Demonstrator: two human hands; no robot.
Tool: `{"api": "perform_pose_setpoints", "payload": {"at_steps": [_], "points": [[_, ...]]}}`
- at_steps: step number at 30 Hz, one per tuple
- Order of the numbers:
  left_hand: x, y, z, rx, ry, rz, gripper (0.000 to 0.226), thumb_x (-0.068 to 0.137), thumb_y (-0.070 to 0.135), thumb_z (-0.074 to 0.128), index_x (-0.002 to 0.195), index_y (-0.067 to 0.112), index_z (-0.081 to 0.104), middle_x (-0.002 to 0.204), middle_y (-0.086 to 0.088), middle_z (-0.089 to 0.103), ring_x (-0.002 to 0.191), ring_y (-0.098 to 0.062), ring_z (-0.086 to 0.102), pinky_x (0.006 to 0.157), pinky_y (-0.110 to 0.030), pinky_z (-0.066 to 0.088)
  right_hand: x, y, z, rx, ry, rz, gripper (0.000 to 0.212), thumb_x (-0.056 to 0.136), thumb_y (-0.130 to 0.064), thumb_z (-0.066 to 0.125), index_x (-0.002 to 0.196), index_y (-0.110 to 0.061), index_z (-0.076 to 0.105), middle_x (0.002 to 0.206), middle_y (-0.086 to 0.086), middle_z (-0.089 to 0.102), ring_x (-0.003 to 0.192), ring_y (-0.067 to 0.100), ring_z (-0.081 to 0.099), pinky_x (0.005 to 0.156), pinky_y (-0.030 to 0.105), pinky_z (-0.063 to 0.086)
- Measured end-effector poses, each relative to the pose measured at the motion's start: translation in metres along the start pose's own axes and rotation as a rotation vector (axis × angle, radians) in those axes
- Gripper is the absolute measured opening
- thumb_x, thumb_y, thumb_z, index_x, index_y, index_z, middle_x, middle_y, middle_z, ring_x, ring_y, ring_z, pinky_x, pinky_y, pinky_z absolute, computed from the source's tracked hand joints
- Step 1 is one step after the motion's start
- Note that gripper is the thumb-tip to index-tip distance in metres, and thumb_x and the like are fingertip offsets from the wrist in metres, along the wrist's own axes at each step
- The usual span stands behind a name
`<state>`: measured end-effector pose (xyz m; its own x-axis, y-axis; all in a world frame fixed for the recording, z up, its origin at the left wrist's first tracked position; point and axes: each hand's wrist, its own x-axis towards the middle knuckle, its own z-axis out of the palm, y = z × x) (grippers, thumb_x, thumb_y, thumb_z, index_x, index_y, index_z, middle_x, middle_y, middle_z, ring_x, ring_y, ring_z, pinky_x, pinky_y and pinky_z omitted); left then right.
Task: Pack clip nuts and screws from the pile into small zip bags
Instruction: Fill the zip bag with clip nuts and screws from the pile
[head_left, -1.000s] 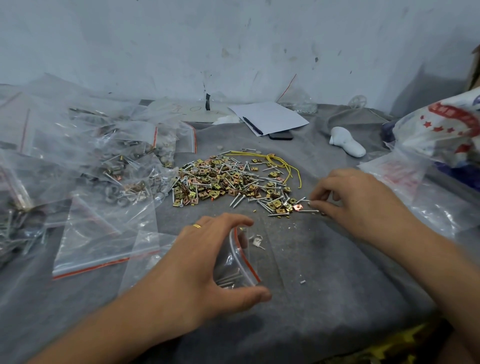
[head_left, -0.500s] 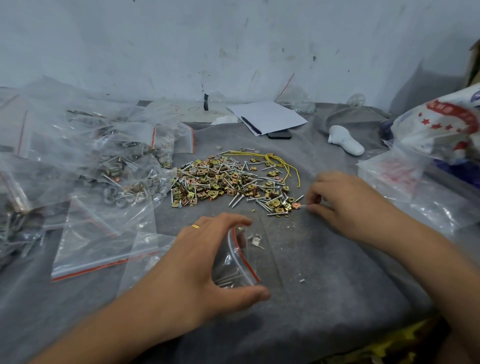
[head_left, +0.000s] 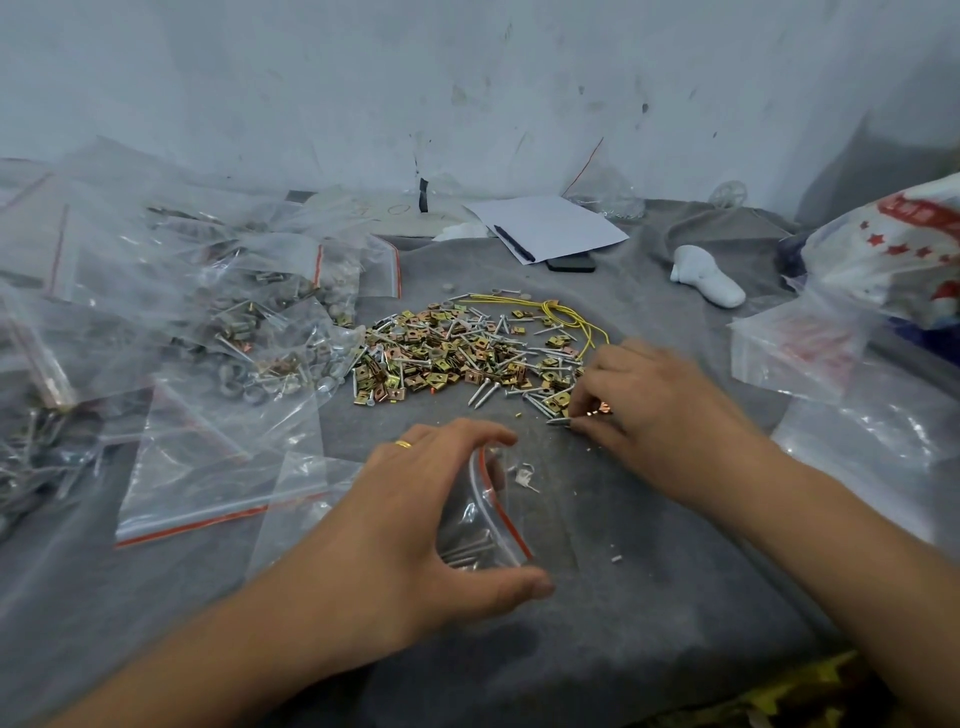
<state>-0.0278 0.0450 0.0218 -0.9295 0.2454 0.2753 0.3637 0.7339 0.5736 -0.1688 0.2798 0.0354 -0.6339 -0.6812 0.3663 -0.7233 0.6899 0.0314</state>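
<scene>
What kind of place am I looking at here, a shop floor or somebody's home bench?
Probably a small, informal packing bench: a grey cloth-covered table against a scuffed wall, a loose pile of clip nuts and screws, and heaps of filled zip bags. Which of the two it is, I can't tell.

Two hands (head_left: 415, 525) (one pile (head_left: 462, 353))

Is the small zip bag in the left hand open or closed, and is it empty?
Open, not empty. The left hand holds the zip bag with its red-lined mouth spread, and several screws lie inside.
</scene>
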Motion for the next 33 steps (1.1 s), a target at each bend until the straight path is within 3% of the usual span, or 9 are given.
{"api": "perform_pose_setpoints", "payload": {"at_steps": [8, 14, 19, 22, 26, 31, 33], "points": [[-0.001, -0.003, 0.002, 0.007, 0.004, 0.017, 0.088, 0.060, 0.085, 0.068, 0.137, 0.051, 0.041, 0.124, 0.036, 0.046, 0.123, 0.004, 0.047, 0.105, -0.017, 0.035, 0.001, 0.004, 0.004, -0.015, -0.001, 0.081, 0.007, 0.094, -0.028, 0.071, 0.094, -0.022, 0.069, 0.099, -0.003, 0.063, 0.096, 0.023, 0.058, 0.089, 0.042, 0.048], [-0.001, -0.005, 0.003, 0.010, -0.008, -0.005, 0.089, 0.059, 0.087, 0.068, 0.136, 0.060, 0.034, 0.124, 0.034, 0.047, 0.125, 0.001, 0.046, 0.107, -0.020, 0.037, 0.004, 0.004, -0.002, -0.033, -0.059, 0.098, 0.005, 0.094, -0.035, 0.068, 0.095, -0.031, 0.065, 0.101, -0.010, 0.061, 0.101, 0.018, 0.055, 0.088, 0.038, 0.046], [0.000, -0.002, 0.001, 0.005, -0.019, -0.014, 0.089, 0.058, 0.086, 0.066, 0.137, 0.054, 0.039, 0.124, 0.033, 0.049, 0.123, 0.005, 0.045, 0.105, -0.015, 0.034, -0.005, -0.002, 0.006, -0.218, -0.066, 0.047, 0.016, 0.102, -0.033, 0.056, 0.104, -0.019, 0.063, 0.105, 0.002, 0.059, 0.098, 0.026, 0.054, 0.083, 0.040, 0.043], [0.000, 0.000, 0.000, 0.010, -0.016, -0.001, 0.089, 0.059, 0.084, 0.065, 0.137, 0.047, 0.044, 0.122, 0.032, 0.050, 0.122, 0.007, 0.045, 0.106, -0.016, 0.033, -0.003, -0.001, -0.002, -0.179, -0.110, 0.055, 0.017, 0.105, -0.039, 0.049, 0.110, -0.028, 0.061, 0.113, -0.007, 0.056, 0.110, 0.019, 0.050, 0.092, 0.035, 0.038], [-0.001, 0.000, -0.001, 0.005, -0.025, -0.018, 0.090, 0.058, 0.085, 0.064, 0.137, 0.049, 0.042, 0.120, 0.030, 0.050, 0.121, 0.004, 0.046, 0.106, -0.018, 0.035, 0.005, -0.003, -0.018, -0.118, -0.153, 0.108, 0.012, 0.099, -0.045, 0.061, 0.102, -0.037, 0.070, 0.108, -0.017, 0.060, 0.111, 0.009, 0.048, 0.090, 0.028, 0.030], [-0.001, -0.001, 0.000, -0.015, -0.005, -0.020, 0.090, 0.058, 0.085, 0.067, 0.137, 0.052, 0.041, 0.119, 0.030, 0.051, 0.119, 0.005, 0.048, 0.103, -0.017, 0.037, 0.003, -0.005, -0.014, -0.216, -0.191, 0.100, 0.015, 0.102, -0.046, 0.053, 0.103, -0.036, 0.064, 0.109, -0.016, 0.055, 0.113, 0.012, 0.047, 0.098, 0.034, 0.037], [-0.001, -0.002, 0.000, -0.050, 0.011, -0.026, 0.089, 0.057, 0.084, 0.070, 0.136, 0.053, 0.042, 0.121, 0.029, 0.054, 0.121, 0.003, 0.050, 0.104, -0.019, 0.040, -0.001, -0.001, -0.009, -0.113, -0.148, 0.128, 0.010, 0.102, -0.040, 0.057, 0.102, -0.034, 0.064, 0.105, -0.017, 0.053, 0.111, 0.013, 0.050, 0.099, 0.036, 0.038]]}}
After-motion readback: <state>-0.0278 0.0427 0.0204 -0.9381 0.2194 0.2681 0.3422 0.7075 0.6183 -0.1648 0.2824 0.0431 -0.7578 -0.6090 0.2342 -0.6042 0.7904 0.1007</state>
